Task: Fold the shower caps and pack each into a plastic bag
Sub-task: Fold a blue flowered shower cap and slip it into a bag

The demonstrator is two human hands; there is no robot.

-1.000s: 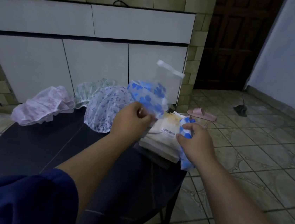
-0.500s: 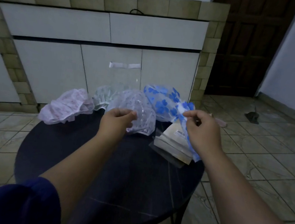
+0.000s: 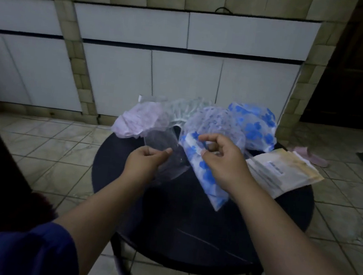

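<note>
- Now the left hand (image 3: 144, 163) pinches the clear plastic bag (image 3: 165, 149), holding it ready for filling.
- Right hand (image 3: 218, 162) fingers (image 3: 207, 138) pinch the folded blue cap (image 3: 205, 176) for inserting.

table (image 3: 188, 228): round, dark top, dark metal legs
cabinets (image 3: 182, 85): white doors and drawers, tan tile surround, behind table
floor (image 3: 39, 143): pale tile
slipper (image 3: 311, 157): pink, right of table
door (image 3: 360, 67): dark wood, far right
</note>
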